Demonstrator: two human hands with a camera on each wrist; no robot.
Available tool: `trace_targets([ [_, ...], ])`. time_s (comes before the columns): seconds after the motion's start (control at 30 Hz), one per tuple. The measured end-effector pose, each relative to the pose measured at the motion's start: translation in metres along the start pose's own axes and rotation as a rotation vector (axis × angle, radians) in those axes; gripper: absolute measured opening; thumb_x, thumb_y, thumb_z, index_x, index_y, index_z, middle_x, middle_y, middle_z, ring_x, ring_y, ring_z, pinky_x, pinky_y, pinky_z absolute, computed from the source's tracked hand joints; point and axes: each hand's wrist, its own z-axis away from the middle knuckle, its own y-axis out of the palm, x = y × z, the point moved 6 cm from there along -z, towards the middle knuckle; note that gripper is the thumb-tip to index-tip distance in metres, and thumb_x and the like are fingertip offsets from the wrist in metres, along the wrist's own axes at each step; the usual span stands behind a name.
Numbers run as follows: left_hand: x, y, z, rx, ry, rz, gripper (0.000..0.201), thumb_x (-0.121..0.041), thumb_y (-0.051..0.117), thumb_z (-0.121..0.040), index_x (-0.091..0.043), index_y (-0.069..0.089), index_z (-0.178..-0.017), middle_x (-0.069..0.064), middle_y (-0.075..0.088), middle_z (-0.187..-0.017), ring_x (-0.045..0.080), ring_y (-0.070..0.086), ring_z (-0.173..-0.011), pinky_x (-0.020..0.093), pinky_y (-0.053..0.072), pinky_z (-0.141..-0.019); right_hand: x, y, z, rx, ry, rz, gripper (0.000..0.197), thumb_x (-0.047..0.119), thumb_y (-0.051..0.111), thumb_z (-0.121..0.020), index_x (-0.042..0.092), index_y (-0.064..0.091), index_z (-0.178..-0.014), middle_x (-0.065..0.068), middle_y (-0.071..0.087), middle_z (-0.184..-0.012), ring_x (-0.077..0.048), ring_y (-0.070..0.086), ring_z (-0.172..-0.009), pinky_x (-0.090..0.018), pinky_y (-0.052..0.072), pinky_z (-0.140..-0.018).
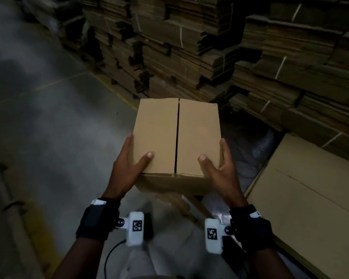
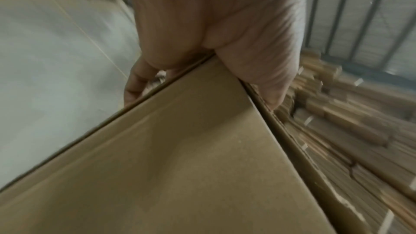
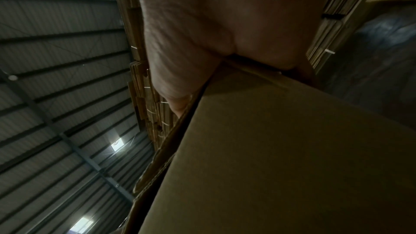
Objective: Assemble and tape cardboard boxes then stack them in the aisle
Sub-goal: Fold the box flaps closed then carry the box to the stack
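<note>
A: Both hands clamp the cardboard box (image 1: 177, 137) at its near end: the left hand (image 1: 127, 168) wraps the left edge, thumb on top and fingers down the side; the right hand (image 1: 222, 168) mirrors it on the right edge.

B: Which way does the box run?

A: Its long axis points away from the person, the seam between the two closed top flaps running the same way, untaped. It's held in the air above the grey floor (image 1: 48, 117).

B: Room around it?

A: Open floor to the left. Stacks of flat cardboard (image 1: 210, 47) stand ahead and right, near the far edge; a flattened sheet (image 1: 310, 188) lies just right.
</note>
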Motion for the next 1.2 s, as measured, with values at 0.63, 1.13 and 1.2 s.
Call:
trace_targets([
  [0.63, -0.043, 0.172, -0.352, 0.769, 0.083, 0.024, 0.107, -0.065, 0.076, -0.075, -0.039, 0.015, -0.160, -0.008, 0.043, -0.147, 0.012, 0.048, -0.130, 0.029, 0.042, -0.107, -0.004, -0.015, -0.210, -0.564, 0.213, 0.210, 0.093, 0.034, 0.076, -0.090, 0.021, 0.018, -0.161, 0.027, 0.031, -0.135, 0.027, 0.036, -0.110, 0.011, 0.025, -0.079],
  [1.13, -0.047, 0.224, -0.410, 1.004, 0.136, -0.174, 0.154, -0.061, 0.097, -0.046, -0.049, -0.012, -0.154, -0.002, 0.029, -0.162, 0.017, 0.037, -0.143, 0.050, 0.034, -0.118, -0.012, -0.039, -0.260, -0.376, 0.306, 0.442, 0.156, 0.071, 0.085, -0.047, 0.025, -0.012, -0.161, 0.003, -0.002, -0.170, -0.017, 0.010, -0.154, -0.027, 0.017, -0.118],
  [1.2, -0.048, 0.226, -0.412, 1.001, 0.160, -0.160, 0.151, -0.061, 0.095, -0.049, -0.050, -0.012, -0.155, -0.006, 0.030, -0.161, 0.014, 0.038, -0.142, 0.046, 0.035, -0.118, -0.017, -0.040, -0.262, -0.396, 0.297, 0.454, 0.156, 0.076, 0.082, -0.047, 0.027, -0.012, -0.161, 0.007, -0.003, -0.170, -0.013, 0.009, -0.154, -0.026, 0.017, -0.117],
])
